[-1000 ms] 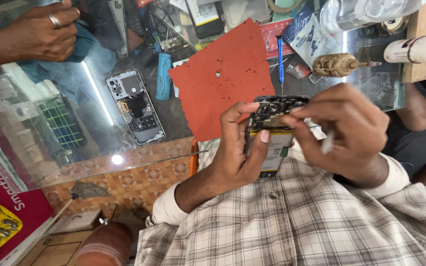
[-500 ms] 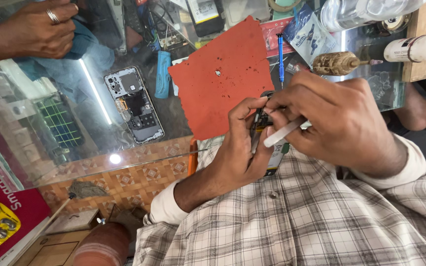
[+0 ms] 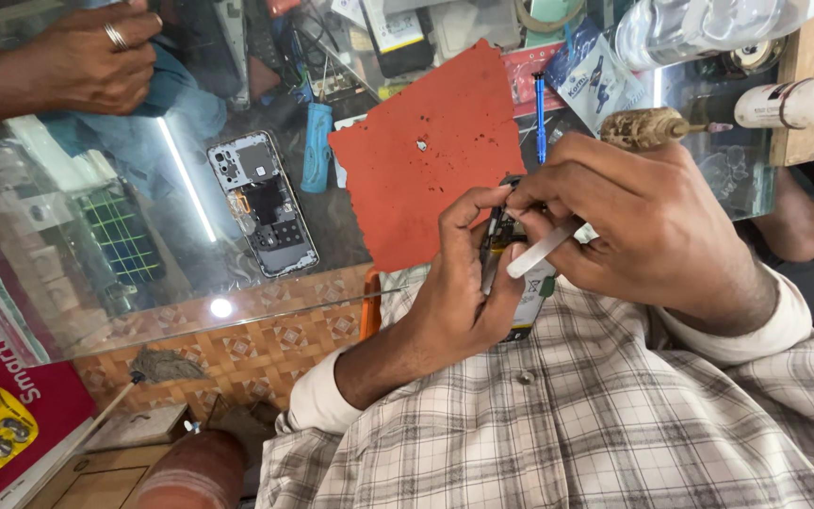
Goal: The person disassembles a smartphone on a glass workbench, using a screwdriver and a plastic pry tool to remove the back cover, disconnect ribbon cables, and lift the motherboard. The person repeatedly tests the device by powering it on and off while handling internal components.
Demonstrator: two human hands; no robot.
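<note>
My left hand (image 3: 463, 292) grips an opened phone (image 3: 520, 283) with its inner parts and battery showing, held almost edge-on above my checked shirt. My right hand (image 3: 647, 221) pinches a slim white tool (image 3: 544, 250), its tip resting against the phone's upper part between my fingers. Both hands sit at the near edge of a red mat (image 3: 426, 151) on the glass counter (image 3: 68, 283). Small screws lie scattered on the mat.
A phone back frame (image 3: 261, 203) lies on the glass left of the mat, beside a blue tube (image 3: 316, 146). Another person's ringed hand (image 3: 87, 57) rests at top left. A blue pen-like tool (image 3: 540, 104), a bristly brush (image 3: 647, 127) and a white bottle (image 3: 793, 102) lie beyond.
My right hand has moved left over the phone and brought the white tool onto it. The phone has turned from face-up to nearly edge-on in my left hand.
</note>
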